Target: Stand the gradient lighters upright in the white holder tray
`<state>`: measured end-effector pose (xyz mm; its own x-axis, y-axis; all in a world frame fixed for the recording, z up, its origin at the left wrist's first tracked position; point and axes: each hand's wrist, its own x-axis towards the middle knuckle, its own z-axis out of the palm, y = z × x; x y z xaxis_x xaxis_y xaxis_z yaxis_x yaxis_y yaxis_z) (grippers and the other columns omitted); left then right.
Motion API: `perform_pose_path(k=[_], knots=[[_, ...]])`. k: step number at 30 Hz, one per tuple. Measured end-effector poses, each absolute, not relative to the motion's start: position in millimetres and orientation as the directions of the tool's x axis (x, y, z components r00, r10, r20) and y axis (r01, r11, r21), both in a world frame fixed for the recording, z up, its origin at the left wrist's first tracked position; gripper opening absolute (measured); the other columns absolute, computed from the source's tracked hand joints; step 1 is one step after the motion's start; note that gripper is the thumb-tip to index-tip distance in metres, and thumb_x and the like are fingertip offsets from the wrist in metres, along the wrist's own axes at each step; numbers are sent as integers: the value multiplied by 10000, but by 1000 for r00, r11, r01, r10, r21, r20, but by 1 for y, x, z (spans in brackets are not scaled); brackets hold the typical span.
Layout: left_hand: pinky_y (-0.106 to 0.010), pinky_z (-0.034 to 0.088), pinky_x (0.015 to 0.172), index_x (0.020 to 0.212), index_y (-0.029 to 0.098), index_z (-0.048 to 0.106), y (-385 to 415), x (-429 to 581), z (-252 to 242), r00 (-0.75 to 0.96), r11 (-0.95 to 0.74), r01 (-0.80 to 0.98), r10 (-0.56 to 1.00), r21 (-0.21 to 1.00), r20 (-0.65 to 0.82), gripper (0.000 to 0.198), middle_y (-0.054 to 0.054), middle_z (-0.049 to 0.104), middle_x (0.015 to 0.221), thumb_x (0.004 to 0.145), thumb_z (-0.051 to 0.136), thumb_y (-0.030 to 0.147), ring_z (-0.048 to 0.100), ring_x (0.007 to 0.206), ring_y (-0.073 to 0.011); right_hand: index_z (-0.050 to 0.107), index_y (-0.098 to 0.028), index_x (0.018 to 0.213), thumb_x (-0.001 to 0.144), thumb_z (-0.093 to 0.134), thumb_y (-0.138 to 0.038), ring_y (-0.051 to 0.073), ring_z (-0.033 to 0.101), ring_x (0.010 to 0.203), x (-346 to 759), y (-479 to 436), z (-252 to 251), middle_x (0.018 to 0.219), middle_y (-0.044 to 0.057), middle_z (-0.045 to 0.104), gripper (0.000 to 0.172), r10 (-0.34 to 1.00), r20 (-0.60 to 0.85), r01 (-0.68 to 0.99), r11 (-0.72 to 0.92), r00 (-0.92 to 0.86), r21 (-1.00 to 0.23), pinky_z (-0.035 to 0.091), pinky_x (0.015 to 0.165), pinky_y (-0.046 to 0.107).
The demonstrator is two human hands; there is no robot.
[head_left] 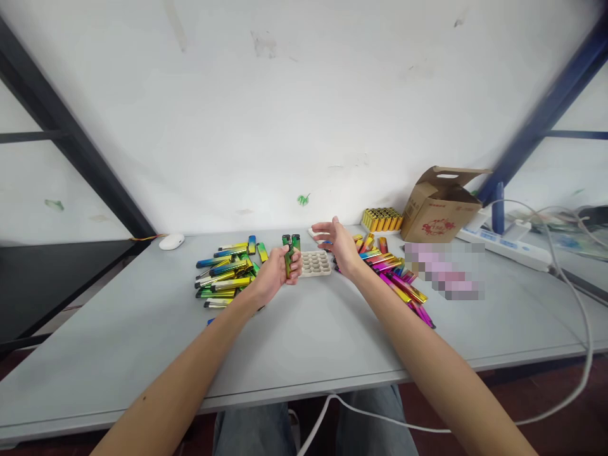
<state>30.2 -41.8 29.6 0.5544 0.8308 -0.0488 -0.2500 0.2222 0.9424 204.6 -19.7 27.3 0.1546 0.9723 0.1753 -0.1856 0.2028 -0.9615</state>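
Observation:
My left hand [280, 271] is closed around green lighters [287, 253], held upright with their black tops showing; two tops can be made out. Just to the right of that hand lies a pale tray [316, 263] with rows of round holes, partly hidden by my fingers. My right hand [336, 244] hovers above the right-hand pile with its fingers apart and nothing visible in them. Under and beside it lies a pile of pink, gold and red lighters [394, 278]. Left of my left hand spreads a pile of green, yellow and blue lighters [228, 272].
A tray packed with upright gold lighters [382, 220] stands by the wall. Beside it is an open cardboard box [439, 206]. A white power strip [513, 247] and a cable [586, 316] lie at the right. A white rounded case [171, 242] sits at the back left.

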Motion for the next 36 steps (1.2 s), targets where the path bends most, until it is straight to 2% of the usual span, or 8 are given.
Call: perform_pose_path(k=[9, 14, 19, 22, 26, 30, 36], knots=[[-205, 310, 453, 694, 186, 406, -49, 29, 34, 671, 373, -353, 740, 858, -46, 276, 30, 328, 638, 887, 363, 379, 344, 506, -107, 695, -201, 808, 803, 484, -709, 189, 606, 814, 204, -21, 25, 1006, 81, 696, 550, 971, 198, -173, 219, 134, -960, 463, 682, 307], [-205, 308, 451, 705, 186, 417, -49, 28, 36, 712, 423, -332, 699, 843, -70, 286, 31, 337, 638, 883, 401, 410, 350, 503, -106, 696, -204, 832, 824, 468, -682, 189, 614, 838, 205, -20, 21, 1029, 74, 697, 530, 971, 213, -160, 228, 107, -960, 468, 702, 308], [-249, 395, 497, 771, 186, 465, -48, 24, 39, 776, 454, -276, 625, 847, -83, 300, -15, 465, 698, 876, 426, 464, 462, 565, -143, 691, -199, 831, 838, 453, -664, 191, 621, 844, 205, -20, 22, 1039, 77, 699, 522, 971, 216, -145, 229, 100, -962, 472, 704, 309], [-299, 463, 560, 817, 180, 504, -46, 22, 36, 793, 468, -285, 606, 837, -68, 240, -55, 551, 765, 835, 463, 416, 559, 647, -185, 692, -199, 833, 837, 457, -671, 194, 626, 852, 206, -21, 23, 1028, 78, 697, 528, 971, 218, -136, 230, 94, -964, 475, 700, 307], [-336, 527, 687, 886, 161, 575, -42, 22, 31, 759, 402, -297, 650, 866, -42, 175, -76, 639, 855, 873, 514, 325, 644, 764, -203, 688, -203, 838, 847, 434, -680, 197, 632, 864, 206, -22, 25, 1041, 78, 696, 541, 970, 224, -122, 234, 90, -965, 481, 699, 306], [-355, 550, 800, 960, 133, 634, -43, 24, 30, 712, 300, -265, 702, 916, -24, 186, -124, 702, 978, 905, 599, 307, 683, 918, -228, 688, -203, 854, 857, 424, -665, 195, 630, 873, 206, -24, 26, 1046, 77, 694, 532, 968, 236, -103, 244, 87, -964, 478, 707, 305], [-377, 568, 879, 1021, 108, 679, -44, 26, 30, 618, 241, -249, 785, 938, -38, 200, -145, 717, 1065, 859, 692, 226, 676, 1027, -229, 696, -204, 852, 867, 470, -521, 197, 617, 912, 205, -24, 24, 1037, 62, 704, 390, 949, 293, 10, 294, 114, -956, 471, 748, 319]])
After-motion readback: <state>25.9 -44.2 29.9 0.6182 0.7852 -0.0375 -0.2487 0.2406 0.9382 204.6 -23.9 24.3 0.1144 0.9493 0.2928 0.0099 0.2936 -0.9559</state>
